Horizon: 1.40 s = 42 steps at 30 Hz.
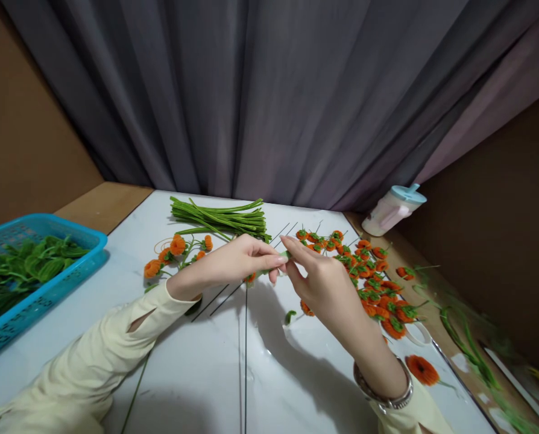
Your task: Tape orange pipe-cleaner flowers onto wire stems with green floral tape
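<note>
left hand: thumb and fingers closed in a pinch, seemingly on a small green piece; its material i cannot tell.
right hand: half open, fingers a little bent, tips at this piece; if they grip it, i cannot tell.
small green piece: above the middle of the white marble-patterned counter.
fuzzy orange flowers: many lie loosely toward the right edge.
long green stems: bundled near the far edge.
blue plastic basket: at the left edge, fuzzy green leaves inside.
possible trouble: a loose pinch may let the piece slip or twist; the silver bracelet could drag flowers, being so near them.
</note>
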Motion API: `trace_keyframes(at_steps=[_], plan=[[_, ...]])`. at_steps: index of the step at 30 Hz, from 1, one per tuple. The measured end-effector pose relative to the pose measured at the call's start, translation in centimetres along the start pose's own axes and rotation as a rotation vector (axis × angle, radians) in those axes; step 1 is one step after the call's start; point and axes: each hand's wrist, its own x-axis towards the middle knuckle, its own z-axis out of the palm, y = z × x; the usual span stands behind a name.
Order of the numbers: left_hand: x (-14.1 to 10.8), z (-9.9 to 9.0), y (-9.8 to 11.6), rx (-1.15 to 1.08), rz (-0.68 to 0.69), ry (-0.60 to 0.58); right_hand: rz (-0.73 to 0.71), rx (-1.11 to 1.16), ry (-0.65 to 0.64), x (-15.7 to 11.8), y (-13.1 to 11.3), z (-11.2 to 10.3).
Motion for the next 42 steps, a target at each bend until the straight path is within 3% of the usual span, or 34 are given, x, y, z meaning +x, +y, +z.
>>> trace_keyframes(at_steps=[4, 7, 17, 24, 26, 32, 42], plan=[[0.0, 0.1, 0.1, 0.049, -0.049, -0.011, -0.139, -0.170, -0.086, -0.2, -0.1, -0.3], [0.0, 0.1, 0.0, 0.056, -0.047, -0.012, -0.091, -0.057, -0.140, -0.3, 0.2, -0.1], [-0.4, -1.1, 0.4, 0.081, 0.004, -0.099, 0.077, 0.242, -0.078, 0.3, 0.5, -0.1], [-0.3, -0.9, 0.2, 0.079, 0.019, -0.088, 0.120, 0.189, -0.075, 0.3, 0.4, -0.2], [-0.2, -0.9, 0.0, 0.102, 0.016, -0.085, 0.098, 0.162, -0.076, 0.3, 0.4, -0.4], [-0.1, -1.1, -0.2, 0.123, -0.004, -0.126, -0.158, 0.213, -0.067, 0.2, 0.5, -1.2], [-0.2, -1.4, -0.1, 0.122, 0.037, -0.193, -0.126, 0.302, -0.124, 0.1, 0.9, -1.7]])
